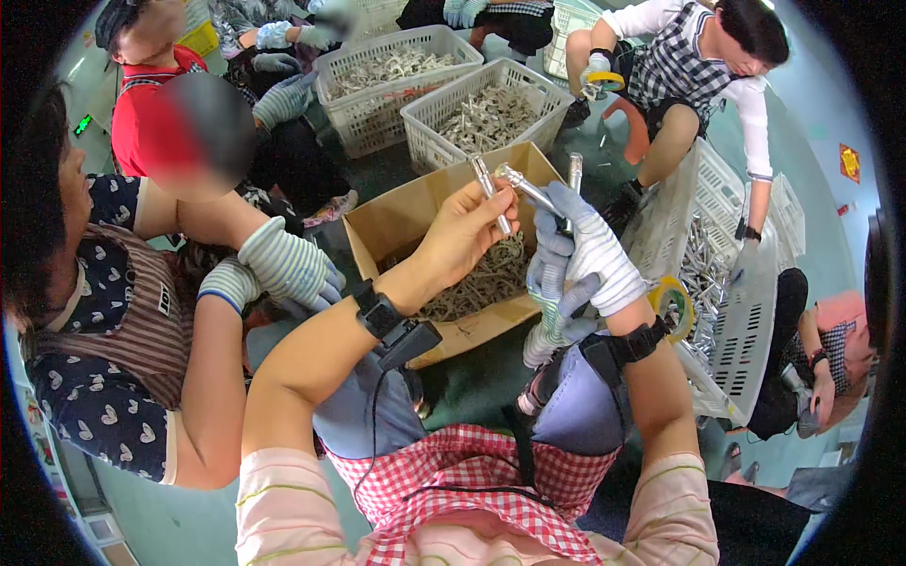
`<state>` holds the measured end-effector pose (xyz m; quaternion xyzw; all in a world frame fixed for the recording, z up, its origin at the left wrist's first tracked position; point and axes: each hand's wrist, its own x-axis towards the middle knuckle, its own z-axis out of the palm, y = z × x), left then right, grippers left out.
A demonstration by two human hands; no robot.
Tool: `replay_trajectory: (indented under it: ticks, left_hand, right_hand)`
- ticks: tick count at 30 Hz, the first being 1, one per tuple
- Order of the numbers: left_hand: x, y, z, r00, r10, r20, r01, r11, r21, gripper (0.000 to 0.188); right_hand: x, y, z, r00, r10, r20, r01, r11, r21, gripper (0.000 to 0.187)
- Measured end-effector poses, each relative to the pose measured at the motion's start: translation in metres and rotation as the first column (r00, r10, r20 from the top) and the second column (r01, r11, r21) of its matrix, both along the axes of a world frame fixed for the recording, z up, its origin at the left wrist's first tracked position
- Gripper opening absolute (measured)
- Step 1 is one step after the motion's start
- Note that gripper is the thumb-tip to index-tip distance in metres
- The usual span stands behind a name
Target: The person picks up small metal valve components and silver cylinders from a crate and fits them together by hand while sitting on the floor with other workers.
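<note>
My bare left hand (464, 231) pinches a short shiny metal tube (491, 195) above an open cardboard box (396, 203). Close beside it, my right hand (593, 247), in a grey-and-white striped glove, grips a metal fitting (528, 190) with a bent, rounded end that nearly meets the tube. Another shiny tube (575, 174) sticks upward from behind the right fingers. Beneath that hand hangs a second striped glove (545, 300), its cuff lowermost; how it is held is hidden. Many dull metal parts (472, 288) lie in the box.
Two white plastic crates (354, 127) (429, 141) of metal parts stand beyond the box. At right, a white crate (741, 354) holds shiny tubes, with a tape roll (672, 307) near its edge. A co-worker (104, 311) sits close on my left; another (698, 71) reaches into the right crate.
</note>
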<state>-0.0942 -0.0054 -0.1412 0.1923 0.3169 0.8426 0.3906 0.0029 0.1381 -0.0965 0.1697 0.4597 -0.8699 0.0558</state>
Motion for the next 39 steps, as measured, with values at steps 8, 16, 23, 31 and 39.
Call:
replay_trajectory:
  ticks: [8, 16, 23, 31, 39]
  left_hand:
    - [-0.003, -0.002, 0.002, 0.999, -0.013, -0.036, 0.014, 1.0, 0.027, 0.016]
    - [-0.003, -0.005, 0.005, 0.994, -0.02, -0.106, 0.012, 0.997, -0.076, 0.024]
    - [-0.006, -0.004, 0.008, 0.993, -0.051, -0.103, 0.046, 0.998, -0.045, 0.033]
    - [-0.005, -0.004, 0.011, 1.0, 0.009, 0.011, -0.009, 1.0, 0.009, 0.025]
    - [-0.007, -0.006, 0.011, 0.998, -0.007, 0.069, 0.003, 0.999, 0.053, 0.013]
  right_hand:
    - [0.001, -0.007, 0.003, 0.997, 0.029, 0.07, -0.035, 0.996, 0.087, 0.033]
    - [0.0, -0.002, 0.001, 0.993, 0.118, -0.014, -0.113, 0.975, 0.193, 0.031]
    - [0.002, -0.003, 0.005, 0.988, 0.151, 0.019, -0.153, 0.978, 0.142, 0.032]
    - [0.003, -0.004, 0.004, 0.99, 0.138, 0.008, -0.138, 0.988, 0.065, 0.033]
    - [0.0, -0.003, -0.004, 0.993, 0.122, 0.006, -0.122, 0.99, 0.068, 0.032]
